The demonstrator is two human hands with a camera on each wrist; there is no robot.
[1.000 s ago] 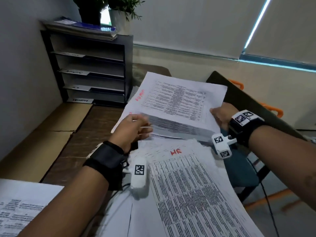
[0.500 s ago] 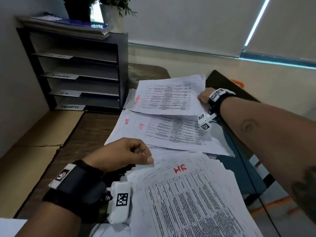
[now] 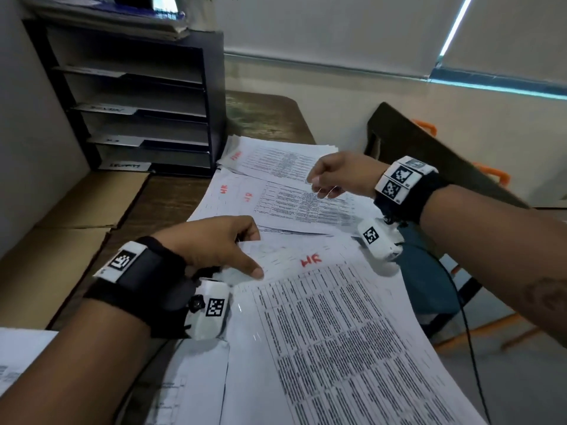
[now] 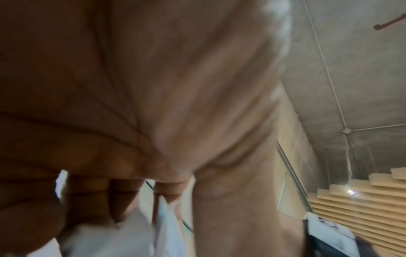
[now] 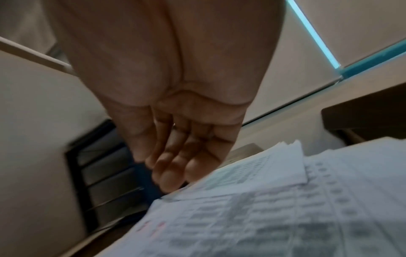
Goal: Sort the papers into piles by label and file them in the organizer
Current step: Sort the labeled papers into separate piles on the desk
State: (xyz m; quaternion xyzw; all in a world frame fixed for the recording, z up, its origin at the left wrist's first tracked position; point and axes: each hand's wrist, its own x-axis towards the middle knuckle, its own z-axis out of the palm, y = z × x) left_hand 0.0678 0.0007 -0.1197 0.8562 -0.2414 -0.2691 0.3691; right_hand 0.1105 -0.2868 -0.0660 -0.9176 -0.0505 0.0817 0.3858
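Observation:
Three piles of printed sheets with red hand-written labels lie on the wooden desk: a far pile (image 3: pixel 276 159), a middle pile (image 3: pixel 276 207) and a large near pile (image 3: pixel 331 332). My left hand (image 3: pixel 250 256) is at the near pile's top left corner, thumb flat on the top sheet (image 4: pixel 167 219) and fingers curled round its edge. My right hand (image 3: pixel 322 187) hovers over the middle pile with loosely curled fingers (image 5: pixel 171 172) that hold nothing. The black organizer (image 3: pixel 211 96) with several labelled shelves stands at the back left.
Books (image 3: pixel 122 16) lie on top of the organizer. Flattened cardboard (image 3: pixel 61 228) covers the desk's left side. More papers (image 3: pixel 18 357) lie at the lower left. A blue chair seat (image 3: pixel 429 280) and a dark table (image 3: pixel 408 139) stand to the right.
The sheets that both hands held have been laid on the far pile. My right hand let go and drew back over the middle pile. My left hand dropped to the near pile.

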